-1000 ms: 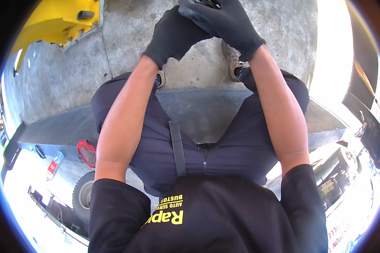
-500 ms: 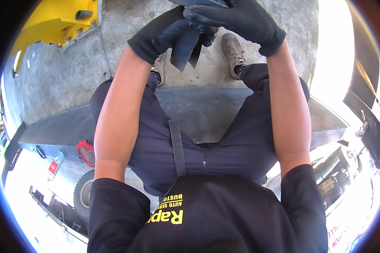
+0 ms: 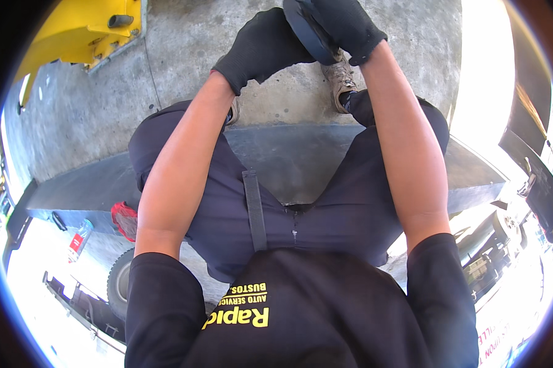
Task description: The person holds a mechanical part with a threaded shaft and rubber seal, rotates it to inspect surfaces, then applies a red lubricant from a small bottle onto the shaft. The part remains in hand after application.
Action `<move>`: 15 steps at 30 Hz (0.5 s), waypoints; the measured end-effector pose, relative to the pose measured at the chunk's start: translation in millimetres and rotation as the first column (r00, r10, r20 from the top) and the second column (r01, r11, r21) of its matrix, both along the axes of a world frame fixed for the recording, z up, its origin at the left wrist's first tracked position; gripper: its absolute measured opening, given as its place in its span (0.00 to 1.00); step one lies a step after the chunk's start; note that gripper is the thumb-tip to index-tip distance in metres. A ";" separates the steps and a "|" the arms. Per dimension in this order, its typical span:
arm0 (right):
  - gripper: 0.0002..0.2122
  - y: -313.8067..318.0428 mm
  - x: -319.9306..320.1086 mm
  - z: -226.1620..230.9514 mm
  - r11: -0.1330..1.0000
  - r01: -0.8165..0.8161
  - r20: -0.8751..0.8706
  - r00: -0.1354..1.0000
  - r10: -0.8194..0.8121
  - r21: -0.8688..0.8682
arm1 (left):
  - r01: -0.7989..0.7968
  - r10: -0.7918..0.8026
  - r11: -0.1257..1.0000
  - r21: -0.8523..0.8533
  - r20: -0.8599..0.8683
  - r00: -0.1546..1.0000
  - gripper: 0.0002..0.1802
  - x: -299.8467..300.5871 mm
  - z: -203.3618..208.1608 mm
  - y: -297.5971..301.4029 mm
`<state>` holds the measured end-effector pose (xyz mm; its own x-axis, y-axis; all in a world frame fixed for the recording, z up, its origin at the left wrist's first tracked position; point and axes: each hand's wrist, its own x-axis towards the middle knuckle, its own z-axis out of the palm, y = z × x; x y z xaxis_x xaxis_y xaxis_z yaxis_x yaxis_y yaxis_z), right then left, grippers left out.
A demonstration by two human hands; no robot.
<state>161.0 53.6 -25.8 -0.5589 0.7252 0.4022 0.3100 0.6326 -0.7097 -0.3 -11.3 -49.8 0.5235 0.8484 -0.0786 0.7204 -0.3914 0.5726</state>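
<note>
Both of my hands wear black knit gloves and meet at the top edge, above my shoes. Between them is a dark, flat, flexible strip (image 3: 311, 32), curved and seen partly edge-on; its exact kind I cannot make out. My left hand (image 3: 265, 50) is closed at the strip's left side, back of the glove upward and fingertips hidden. On the other side, my right hand (image 3: 348, 26) grips the strip, its fingers partly cut off by the upper edge. The strip's lower end hangs just above my right shoe (image 3: 341, 83).
I sit on a long dark bench (image 3: 289, 159) over a concrete floor (image 3: 184, 43). A yellow metal machine part (image 3: 80, 30) stands at upper left. Behind the bench at left are a red mesh bag (image 3: 124, 219), a bottle (image 3: 79, 240) and a wheel (image 3: 120, 283).
Two hanging dark flaps below the left hand no longer show; the strip now stands curved between the hands. My left hand has moved right and turned, and my right hand has shifted left and up.
</note>
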 end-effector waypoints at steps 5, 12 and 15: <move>0.26 -17.9 23.4 70.3 0.595 -0.432 -0.403 0.895 0.191 -0.678 | 0.182 0.607 0.686 -0.705 0.692 0.392 0.18 -26.1 11.3 -0.9; 0.27 -16.9 18.5 41.2 0.683 -0.408 -0.403 0.897 0.178 -0.606 | 0.171 0.448 0.581 -0.796 0.487 0.750 0.15 -41.0 42.0 2.9; 0.26 -15.3 13.5 27.1 0.798 -0.311 -0.305 0.937 0.169 -0.516 | 0.080 0.271 0.881 -0.466 0.636 0.722 0.14 -22.3 6.3 1.3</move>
